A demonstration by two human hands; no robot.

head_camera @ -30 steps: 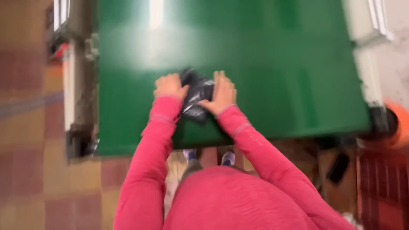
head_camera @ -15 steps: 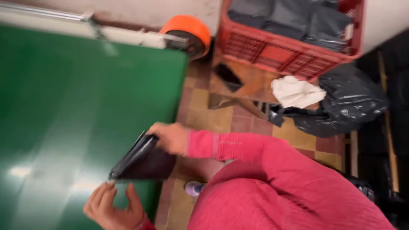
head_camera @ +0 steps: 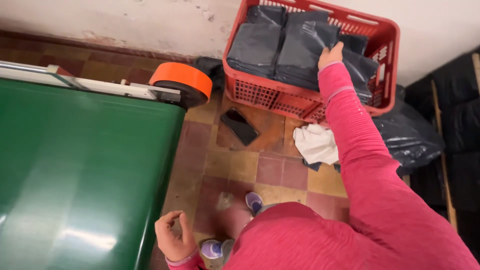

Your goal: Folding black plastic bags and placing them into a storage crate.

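A red plastic crate stands on the tiled floor against the wall, filled with stacked dark grey plastic packets. My right hand reaches into the crate and rests on top of a dark packet there; whether the fingers grip it I cannot tell. My left hand hangs at the bottom beside the edge of the green table, fingers loosely curled and apart, holding nothing. Both arms wear pink sleeves.
An orange-rimmed wheel sits at the table's far corner. A black phone and a white cloth lie on the floor before the crate. A black plastic bag lies to the right. My shoes show below.
I have turned right, away from the green table. The dark packet my right hand held at the table edge has gone to the crate, and my left hand has dropped beside the table.
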